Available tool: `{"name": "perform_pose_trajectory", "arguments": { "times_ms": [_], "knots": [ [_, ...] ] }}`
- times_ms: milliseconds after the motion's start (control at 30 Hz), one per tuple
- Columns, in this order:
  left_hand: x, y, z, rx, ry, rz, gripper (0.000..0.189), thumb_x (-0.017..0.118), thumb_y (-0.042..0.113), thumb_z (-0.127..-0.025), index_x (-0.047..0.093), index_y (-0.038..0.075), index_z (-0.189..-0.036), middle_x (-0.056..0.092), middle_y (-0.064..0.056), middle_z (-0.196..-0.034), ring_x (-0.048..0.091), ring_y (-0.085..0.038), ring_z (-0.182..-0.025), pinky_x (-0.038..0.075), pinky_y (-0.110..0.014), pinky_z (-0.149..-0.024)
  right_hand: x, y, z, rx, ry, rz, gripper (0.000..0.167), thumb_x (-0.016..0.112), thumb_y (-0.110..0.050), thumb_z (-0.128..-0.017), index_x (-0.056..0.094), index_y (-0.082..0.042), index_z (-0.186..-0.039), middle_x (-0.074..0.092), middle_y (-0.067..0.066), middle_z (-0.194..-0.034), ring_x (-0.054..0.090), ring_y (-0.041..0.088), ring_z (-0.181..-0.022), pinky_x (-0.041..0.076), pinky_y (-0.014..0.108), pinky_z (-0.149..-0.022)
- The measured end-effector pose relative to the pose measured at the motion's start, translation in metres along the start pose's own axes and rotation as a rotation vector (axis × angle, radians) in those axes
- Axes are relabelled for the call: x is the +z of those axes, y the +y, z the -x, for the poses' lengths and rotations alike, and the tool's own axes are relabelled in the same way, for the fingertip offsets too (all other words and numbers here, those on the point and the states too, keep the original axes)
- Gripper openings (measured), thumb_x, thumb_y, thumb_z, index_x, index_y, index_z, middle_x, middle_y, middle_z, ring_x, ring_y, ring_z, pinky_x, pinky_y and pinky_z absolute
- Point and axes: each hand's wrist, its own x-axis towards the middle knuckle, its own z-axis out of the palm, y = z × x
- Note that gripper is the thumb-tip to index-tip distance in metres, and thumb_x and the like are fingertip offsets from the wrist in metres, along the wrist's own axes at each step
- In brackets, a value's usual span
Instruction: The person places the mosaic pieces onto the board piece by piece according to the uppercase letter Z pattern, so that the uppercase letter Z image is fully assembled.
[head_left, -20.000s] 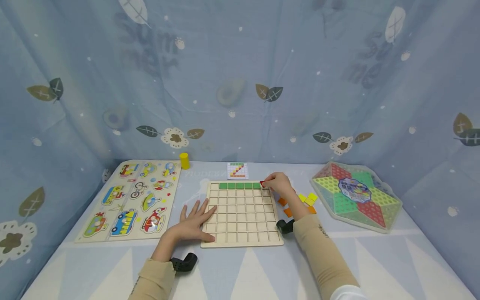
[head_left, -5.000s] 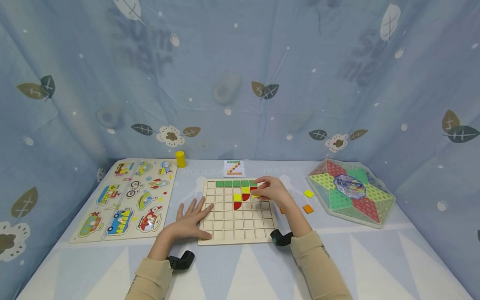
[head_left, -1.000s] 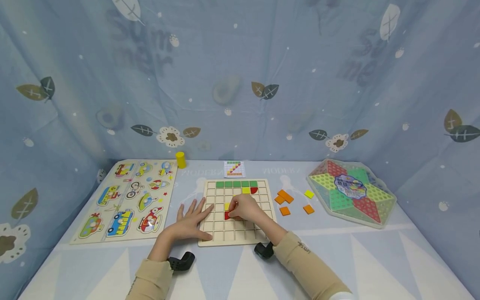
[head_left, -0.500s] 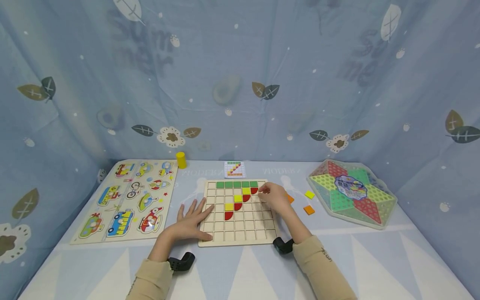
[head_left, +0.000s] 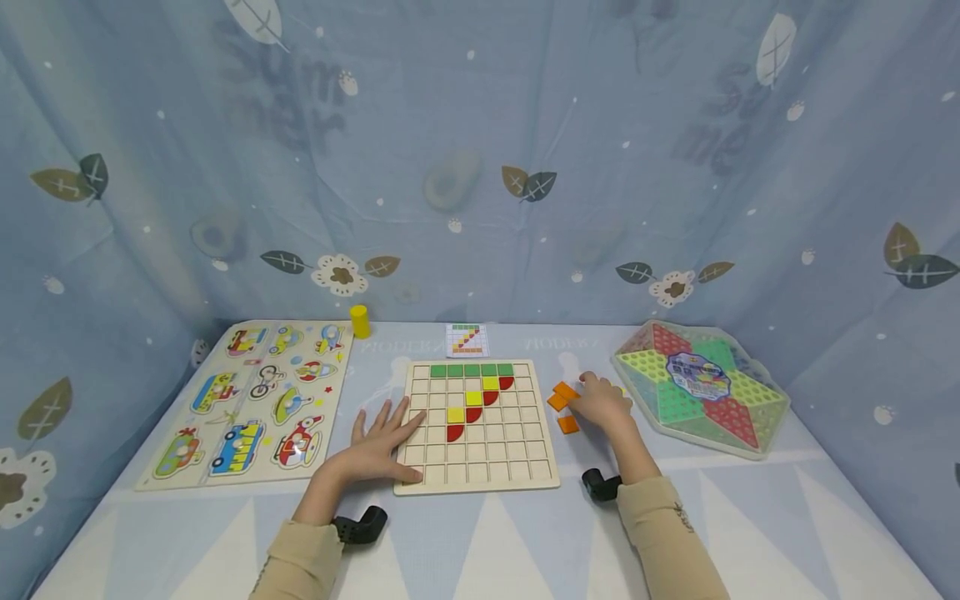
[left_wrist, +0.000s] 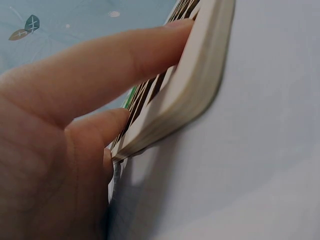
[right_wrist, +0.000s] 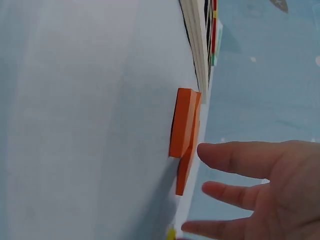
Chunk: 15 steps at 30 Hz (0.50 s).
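My left hand [head_left: 378, 450] rests spread on the left edge of a wooden grid board [head_left: 517, 454]; its thumb and fingertips touch the rim in the left wrist view. A row of green tiles [head_left: 472, 370] fills the top of the grid. Below it, yellow squares [head_left: 473, 398] and red quarter-round pieces [head_left: 474, 414] step down toward the left. My right hand [head_left: 606, 404] is off the board's right side, fingers extended and apart with nothing between them. Several orange tiles [head_left: 567, 425] lie beside it, and a yellow tile [right_wrist: 171, 233] shows near its fingertips, mostly hidden in the head view.
A pattern card [head_left: 467, 340] lies behind the board. At left is a vehicle puzzle board [head_left: 258, 462] with a yellow cylinder [head_left: 360, 322] at its back corner. A Chinese checkers set [head_left: 701, 379] sits at right. Patterned curtain [head_left: 450, 167] hangs behind the table.
Over the earlier frames, yellow and red pieces have appeared in a diagonal on the board. In the last second my right hand has left the grid and moved right to the loose tiles.
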Motion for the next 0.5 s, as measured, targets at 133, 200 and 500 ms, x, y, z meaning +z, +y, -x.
{"name": "perform_pose_trajectory", "arguments": {
  "times_ms": [133,200,500],
  "knots": [
    [0.0004,0.0005,0.0007,-0.004,0.000,-0.002,0.097,0.071,0.048,-0.069,0.025,0.014,-0.147,0.000,-0.017,-0.154,-0.010,-0.039,-0.139,-0.017,-0.059,-0.103,-0.0007,-0.0007,-0.0003,-0.019,0.033,0.033,0.044,0.055,-0.007,-0.084,0.049,-0.001,-0.127,0.054,0.025,-0.119,0.048,0.045,-0.103,0.037,0.059,-0.086],
    [0.0006,0.0005,0.0008,-0.001,0.003,-0.002,0.097,0.071,0.047,-0.070,0.025,0.013,-0.147,0.000,-0.017,-0.154,-0.010,-0.040,-0.139,-0.017,-0.060,-0.103,-0.0009,0.0002,-0.0007,-0.027,0.037,0.055,0.039,0.052,-0.003,-0.085,0.053,-0.001,-0.124,0.056,0.024,-0.114,0.050,0.044,-0.099,0.041,0.056,-0.082],
    [0.0004,-0.0005,0.0000,-0.003,0.006,-0.002,0.097,0.071,0.047,-0.070,0.024,0.013,-0.147,0.000,-0.017,-0.154,-0.010,-0.039,-0.139,-0.017,-0.059,-0.103,-0.0033,0.0030,-0.0058,-0.059,0.075,0.051,0.032,0.055,0.004,-0.081,0.060,0.000,-0.112,0.062,0.021,-0.101,0.056,0.028,-0.074,0.046,0.033,-0.056]
  ]
}}
